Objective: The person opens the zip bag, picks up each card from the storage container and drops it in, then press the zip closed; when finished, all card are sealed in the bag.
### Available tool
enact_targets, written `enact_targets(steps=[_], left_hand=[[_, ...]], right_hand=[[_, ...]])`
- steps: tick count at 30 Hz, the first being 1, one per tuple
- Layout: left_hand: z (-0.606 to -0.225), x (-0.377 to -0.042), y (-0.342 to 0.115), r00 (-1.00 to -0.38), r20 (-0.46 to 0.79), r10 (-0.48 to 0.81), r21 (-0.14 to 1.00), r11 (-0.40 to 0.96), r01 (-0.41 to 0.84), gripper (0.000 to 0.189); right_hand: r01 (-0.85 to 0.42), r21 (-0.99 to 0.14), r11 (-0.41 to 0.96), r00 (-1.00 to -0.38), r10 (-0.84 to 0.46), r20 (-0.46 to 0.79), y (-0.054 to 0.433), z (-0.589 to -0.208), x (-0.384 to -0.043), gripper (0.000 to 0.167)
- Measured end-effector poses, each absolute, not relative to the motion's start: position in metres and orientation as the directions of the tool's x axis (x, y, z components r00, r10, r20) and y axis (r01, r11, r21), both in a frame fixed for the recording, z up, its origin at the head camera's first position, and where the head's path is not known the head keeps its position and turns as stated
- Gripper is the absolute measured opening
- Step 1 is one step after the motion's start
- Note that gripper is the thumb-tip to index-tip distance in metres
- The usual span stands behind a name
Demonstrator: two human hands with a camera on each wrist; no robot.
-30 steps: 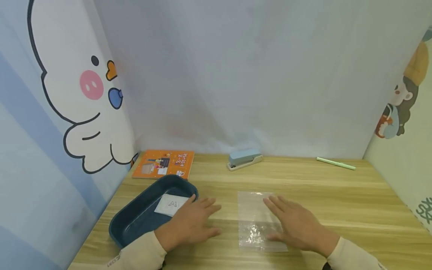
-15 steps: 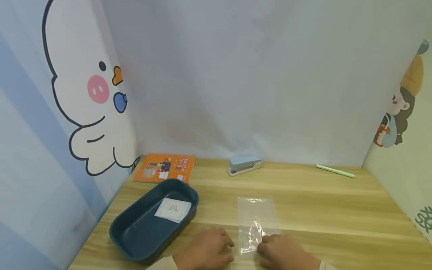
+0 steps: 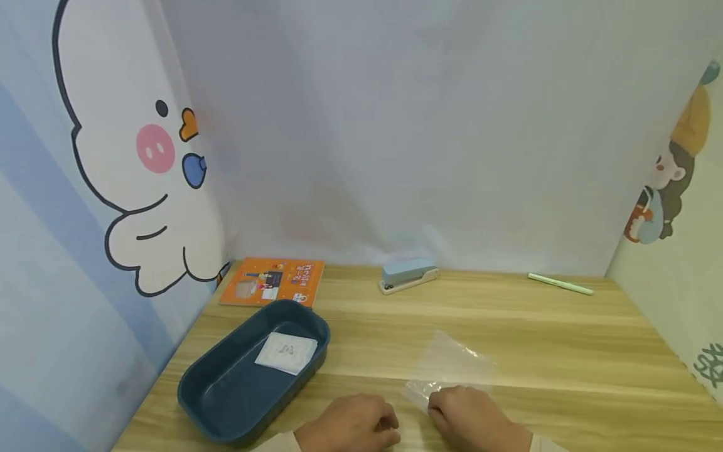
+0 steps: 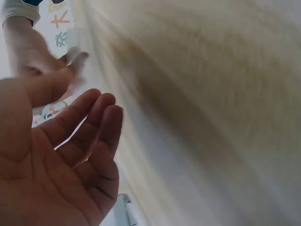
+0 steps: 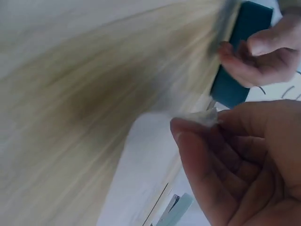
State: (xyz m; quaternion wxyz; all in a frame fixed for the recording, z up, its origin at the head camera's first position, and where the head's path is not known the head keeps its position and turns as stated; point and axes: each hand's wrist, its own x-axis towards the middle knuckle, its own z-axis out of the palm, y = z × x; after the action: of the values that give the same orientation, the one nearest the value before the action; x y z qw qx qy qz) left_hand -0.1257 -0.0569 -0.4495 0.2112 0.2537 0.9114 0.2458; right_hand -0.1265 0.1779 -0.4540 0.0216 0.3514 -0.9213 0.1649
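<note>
My right hand pinches the near edge of a clear plastic bag between thumb and fingertips. In the right wrist view, a crumpled bit of the bag shows between those fingertips. Beyond the hand, the rest of the bag slants over the wooden table, its far corner pointing away. Beside it on the left is my left hand, near the bag but apart from it. The left wrist view shows that hand's fingers loosely bent, with nothing held.
A dark blue tray stands at the left with a white square packet inside. Behind it lies an orange booklet. A blue stapler and a light green pen lie along the back, before a grey curtain.
Both hands have drawn back toward the near edge. The right hand, earlier spread over the bag, now pinches its near edge, and the bag has turned from lying straight to slanted.
</note>
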Motion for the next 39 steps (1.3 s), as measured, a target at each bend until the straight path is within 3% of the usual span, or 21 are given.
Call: enact_targets(steps=[4, 8, 14, 24, 32, 39], left_hand=[[-0.455, -0.128, -0.051, -0.796, -0.246, 0.553, 0.655, 0.700, 0.285, 0.024], [-0.461, -0.130, -0.045, -0.827, -0.191, 0.528, 0.767, 0.607, 0.210, 0.027], [-0.468, -0.126, -0.044, -0.841, -0.187, 0.507, 0.915, 0.402, 0.039, 0.028], [-0.469, -0.125, -0.045, -0.805, -0.174, 0.567, 0.972, 0.230, -0.048, 0.031], [-0.467, -0.121, -0.041, -0.814, -0.206, 0.543, 0.967, 0.238, -0.087, 0.033], [-0.465, -0.119, -0.036, -0.808, -0.257, 0.530, 0.948, 0.301, -0.104, 0.034]], right_hand=[[-0.555, -0.527, 0.644, -0.784, -0.616, 0.073, 0.173, -0.446, -0.127, 0.016], [-0.540, -0.611, 0.579, -0.767, -0.638, 0.072, 0.164, -0.440, -0.129, 0.016], [-0.578, -0.600, 0.553, -0.739, -0.667, 0.097, 0.155, -0.435, -0.128, 0.018], [-0.511, -0.677, 0.530, -0.749, -0.660, 0.049, 0.154, -0.431, -0.128, 0.014], [-0.386, -0.762, 0.519, -0.799, -0.602, -0.005, 0.150, -0.430, -0.129, 0.014], [-0.408, -0.736, 0.539, -0.806, -0.592, 0.013, 0.145, -0.426, -0.129, 0.016]])
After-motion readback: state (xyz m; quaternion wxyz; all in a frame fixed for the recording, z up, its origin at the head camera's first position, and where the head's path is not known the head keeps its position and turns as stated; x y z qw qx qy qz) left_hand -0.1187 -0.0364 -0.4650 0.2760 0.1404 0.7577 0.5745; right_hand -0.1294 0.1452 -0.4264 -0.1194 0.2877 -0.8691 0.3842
